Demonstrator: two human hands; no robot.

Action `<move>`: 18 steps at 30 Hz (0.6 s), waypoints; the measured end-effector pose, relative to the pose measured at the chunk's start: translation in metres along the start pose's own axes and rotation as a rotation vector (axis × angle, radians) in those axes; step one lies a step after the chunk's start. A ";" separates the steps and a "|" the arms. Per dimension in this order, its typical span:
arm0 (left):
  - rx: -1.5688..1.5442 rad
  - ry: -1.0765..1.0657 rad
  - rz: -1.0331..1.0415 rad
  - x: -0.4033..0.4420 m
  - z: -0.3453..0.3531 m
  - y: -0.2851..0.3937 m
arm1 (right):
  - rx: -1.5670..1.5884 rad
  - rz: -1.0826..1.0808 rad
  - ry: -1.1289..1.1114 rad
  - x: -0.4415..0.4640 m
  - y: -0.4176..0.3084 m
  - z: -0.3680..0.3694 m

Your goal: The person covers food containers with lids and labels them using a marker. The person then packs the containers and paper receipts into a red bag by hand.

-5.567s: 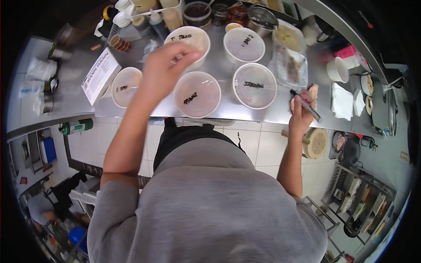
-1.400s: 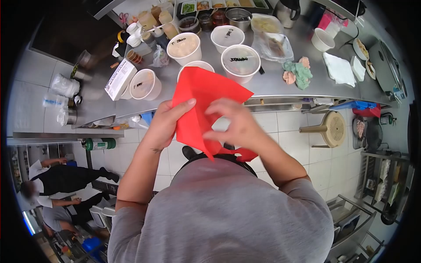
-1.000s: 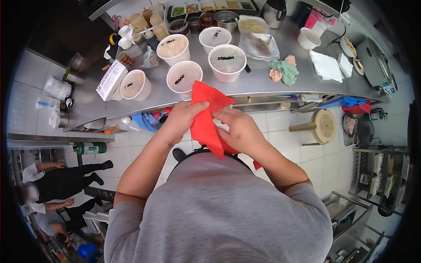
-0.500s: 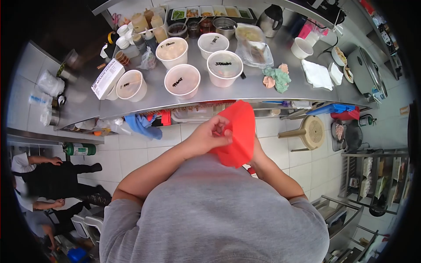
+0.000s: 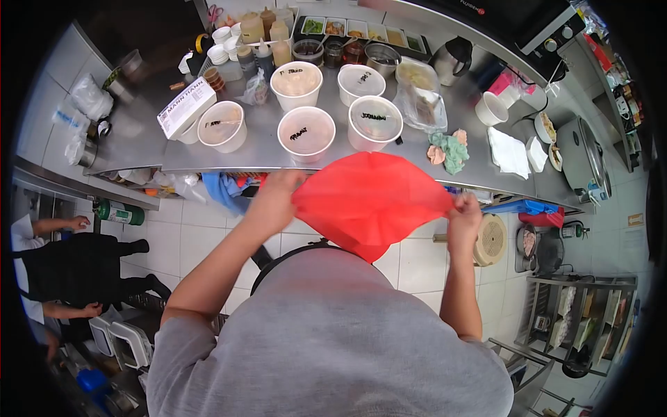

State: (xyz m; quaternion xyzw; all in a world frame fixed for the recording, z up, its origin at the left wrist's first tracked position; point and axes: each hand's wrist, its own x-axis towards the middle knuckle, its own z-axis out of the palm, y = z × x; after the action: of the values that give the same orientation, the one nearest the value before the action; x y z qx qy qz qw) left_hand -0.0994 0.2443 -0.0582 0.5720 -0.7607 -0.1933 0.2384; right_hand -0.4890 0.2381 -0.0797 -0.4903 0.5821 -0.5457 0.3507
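A red bag, of thin cloth-like material, is stretched wide between my two hands in front of my body, at the counter's front edge. My left hand grips its left edge, fingers closed and a little blurred. At the opposite edge my right hand is closed on the material. Just beyond the bag stand lidded white tubs with black handwriting, among them a near middle tub and a tub to its right. What the bag holds, if anything, cannot be seen.
A steel counter carries a white box, sauce bottles, crumpled green cloth and white napkins. Below, a beige stool stands on the right. Another person in a black apron is at far left.
The bag was bunched close to my body with both hands near each other. Now my hands are far apart and the bag is spread out toward the counter.
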 end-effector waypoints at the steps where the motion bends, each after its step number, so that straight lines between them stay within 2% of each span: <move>1: -0.112 0.002 0.095 0.004 -0.009 0.034 | -0.037 -0.101 -0.045 -0.005 -0.013 0.013; 3: -0.243 0.016 0.305 0.018 -0.030 0.110 | -0.108 -0.312 -0.130 -0.022 -0.062 0.064; 6: -0.189 -0.021 0.412 0.033 -0.016 0.142 | -0.255 -0.475 -0.169 -0.038 -0.108 0.087; 9: 0.048 -0.167 0.446 0.058 -0.017 0.121 | -0.065 -0.163 -0.240 -0.025 -0.105 0.061; 10: 0.073 -0.196 0.455 0.062 -0.017 0.114 | -0.173 -0.071 -0.266 -0.028 -0.114 0.056; 11: 0.098 -0.229 0.462 0.064 -0.015 0.109 | -0.385 -0.175 -0.254 -0.028 -0.115 0.054; 12: -0.264 -0.216 0.346 0.056 -0.004 0.112 | -0.594 -0.277 -0.237 -0.028 -0.114 0.052; 13: -0.493 -0.265 0.245 0.050 -0.002 0.116 | -0.802 -0.377 -0.216 -0.026 -0.113 0.049; 14: -0.720 -0.310 0.140 0.045 -0.001 0.121 | -0.876 -0.513 -0.197 -0.016 -0.097 0.038; 15: -0.947 -0.352 0.029 0.042 0.001 0.124 | -0.884 -0.477 -0.159 -0.011 -0.088 0.027; 16: -1.015 -0.358 -0.021 0.042 0.006 0.121 | -0.888 -0.449 -0.128 -0.007 -0.082 0.018; 17: -0.906 -0.384 0.028 0.039 0.007 0.122 | -0.888 -0.426 -0.102 -0.004 -0.077 0.011; 18: -0.793 -0.401 0.066 0.035 0.006 0.122 | -0.435 -0.140 -0.121 -0.004 -0.078 0.003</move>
State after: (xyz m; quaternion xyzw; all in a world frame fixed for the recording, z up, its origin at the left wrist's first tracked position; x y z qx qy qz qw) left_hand -0.2062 0.2440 0.0111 0.3630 -0.6766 -0.5696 0.2931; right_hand -0.4704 0.2472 -0.0041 -0.6254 0.6284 -0.4001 0.2322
